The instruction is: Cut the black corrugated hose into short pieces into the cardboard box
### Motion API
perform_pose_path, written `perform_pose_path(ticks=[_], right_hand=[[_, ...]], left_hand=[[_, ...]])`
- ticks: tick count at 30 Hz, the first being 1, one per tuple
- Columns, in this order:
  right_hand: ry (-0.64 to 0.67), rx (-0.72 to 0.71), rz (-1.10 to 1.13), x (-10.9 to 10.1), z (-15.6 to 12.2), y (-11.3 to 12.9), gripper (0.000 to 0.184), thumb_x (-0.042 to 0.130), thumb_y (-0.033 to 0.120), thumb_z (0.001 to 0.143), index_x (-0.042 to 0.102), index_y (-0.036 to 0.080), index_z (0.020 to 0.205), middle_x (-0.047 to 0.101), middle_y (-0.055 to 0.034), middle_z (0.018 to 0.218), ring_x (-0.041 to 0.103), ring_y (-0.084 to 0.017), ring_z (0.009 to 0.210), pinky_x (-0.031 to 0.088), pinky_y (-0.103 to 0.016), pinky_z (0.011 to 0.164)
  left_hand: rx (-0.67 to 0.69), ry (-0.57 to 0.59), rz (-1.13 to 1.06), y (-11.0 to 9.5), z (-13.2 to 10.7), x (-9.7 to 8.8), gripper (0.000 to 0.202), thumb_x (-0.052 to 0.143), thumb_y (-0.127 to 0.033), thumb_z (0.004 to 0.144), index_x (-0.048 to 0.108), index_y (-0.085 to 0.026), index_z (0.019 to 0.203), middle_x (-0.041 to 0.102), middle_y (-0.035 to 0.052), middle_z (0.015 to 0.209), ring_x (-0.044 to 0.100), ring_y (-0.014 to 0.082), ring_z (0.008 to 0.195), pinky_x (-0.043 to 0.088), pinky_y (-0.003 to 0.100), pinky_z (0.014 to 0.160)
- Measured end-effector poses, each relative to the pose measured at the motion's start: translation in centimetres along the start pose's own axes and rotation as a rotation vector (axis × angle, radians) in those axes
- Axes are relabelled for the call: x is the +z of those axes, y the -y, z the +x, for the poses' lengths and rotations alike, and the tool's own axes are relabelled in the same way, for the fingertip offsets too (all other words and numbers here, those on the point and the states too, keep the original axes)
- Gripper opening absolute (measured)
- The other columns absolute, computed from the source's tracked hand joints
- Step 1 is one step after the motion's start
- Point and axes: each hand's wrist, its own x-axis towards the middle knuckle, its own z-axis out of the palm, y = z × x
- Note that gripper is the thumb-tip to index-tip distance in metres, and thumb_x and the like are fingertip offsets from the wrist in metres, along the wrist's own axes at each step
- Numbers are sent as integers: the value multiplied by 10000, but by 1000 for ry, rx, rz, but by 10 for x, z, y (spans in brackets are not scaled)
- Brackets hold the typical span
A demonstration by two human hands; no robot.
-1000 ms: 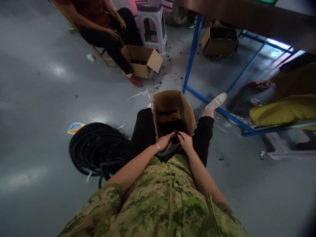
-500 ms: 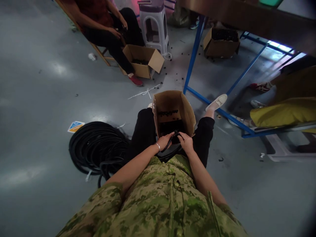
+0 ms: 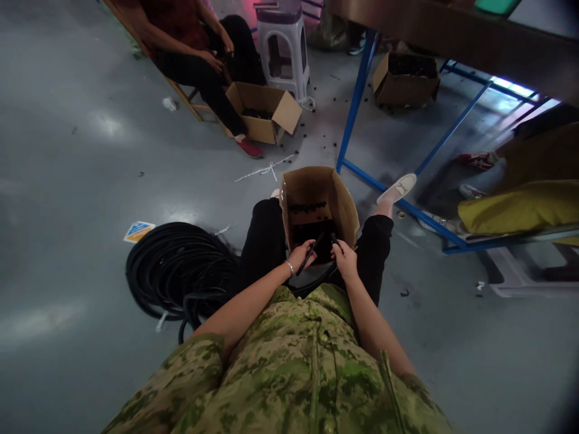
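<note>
Over the near edge of an open cardboard box [image 3: 309,181], which stands between my knees, my two hands are apart. My left hand [image 3: 300,257] is closed around a thin, dark, straight stick-like tool [image 3: 310,255] that points up and to the right; its kind cannot be made out. Pinched in my right hand [image 3: 346,260] is the end of a black rubber strip [image 3: 334,239]. The strip seems to run back below the hand across my lap. Small black pieces [image 3: 307,207] lie inside the box, whose bottom is dark.
A large coil of black strip [image 3: 176,271] lies on the floor to my left, beside a printed card [image 3: 139,231]. Ahead, a seated person has another box [image 3: 257,129] and a stool [image 3: 283,54]. A blue table frame [image 3: 357,96] rises at right, near other people's feet.
My hands were together on the black strip and have moved apart. The left has drawn left with the dark tool, the right slightly right with the strip end.
</note>
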Motion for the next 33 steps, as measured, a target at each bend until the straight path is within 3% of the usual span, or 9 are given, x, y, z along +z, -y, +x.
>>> perform_pose_path(ticks=[4, 7, 10, 15, 19, 23, 26, 30, 33], right_hand=[[118, -25, 129, 0, -1, 4, 373, 527, 435, 877, 672, 175, 1101, 684, -24, 752, 627, -149, 598, 530, -264, 617], [207, -116, 166, 2, -2, 8, 322, 579, 440, 855, 714, 202, 1026, 711, -67, 969, 666, -180, 786, 549, -296, 742], [249, -148, 232, 6, -3, 10, 299, 618, 439, 838, 736, 213, 994, 687, -80, 1152, 643, -223, 1028, 521, -341, 899], [243, -14, 361, 8, -6, 11, 369, 638, 459, 820, 722, 203, 1072, 720, -68, 1099, 654, -239, 1026, 510, -378, 927], [120, 40, 397, 6, -6, 12, 364, 613, 464, 834, 723, 182, 1037, 735, -64, 1024, 663, -233, 938, 521, -362, 867], [90, 44, 368, 5, -6, 15, 338, 609, 443, 834, 724, 178, 1009, 736, -58, 983, 658, -215, 867, 521, -331, 800], [127, 21, 347, 5, -7, 18, 326, 611, 442, 832, 728, 190, 1003, 735, -57, 990, 658, -218, 889, 523, -321, 786], [150, 38, 415, 5, -6, 18, 367, 641, 450, 804, 710, 199, 1062, 716, -67, 1038, 671, -204, 817, 541, -308, 688], [6, 86, 476, 2, -3, 14, 432, 629, 472, 803, 673, 189, 1127, 697, -80, 1043, 658, -163, 703, 522, -272, 574]], left_hand=[[-62, -47, -138, -3, 5, -7, 412, 631, -247, 772, 477, -174, 1147, 658, -32, 691, 574, 99, 490, 478, 223, 535], [55, -23, 35, -9, 2, -11, 499, 656, -269, 750, 462, -188, 1203, 674, -10, 753, 630, 139, 599, 491, 253, 602], [92, 25, 260, -18, -5, -7, 722, 711, -278, 703, 396, -183, 1346, 695, 25, 844, 669, 200, 746, 490, 285, 677], [65, 124, 498, -37, -15, 1, 845, 676, -245, 742, 249, -183, 1468, 694, 79, 1043, 677, 235, 909, 486, 287, 742], [64, 104, 481, -45, -17, 1, 735, 668, -240, 750, 314, -184, 1392, 661, 91, 1142, 670, 208, 900, 493, 278, 753], [27, 137, 619, -47, -19, 1, 431, 641, -293, 793, 478, -202, 1181, 684, 72, 1000, 673, 226, 850, 485, 292, 723], [18, 127, 722, -46, -21, 1, 344, 640, -342, 807, 520, -196, 1095, 682, 84, 934, 675, 249, 838, 474, 305, 721], [2, 30, 590, -34, -17, 0, 265, 634, -424, 811, 558, -204, 938, 657, 47, 804, 661, 220, 798, 461, 283, 711], [-42, 3, 229, -19, -10, -3, 185, 636, -339, 790, 547, -196, 868, 626, 2, 744, 619, 154, 696, 459, 253, 662]])
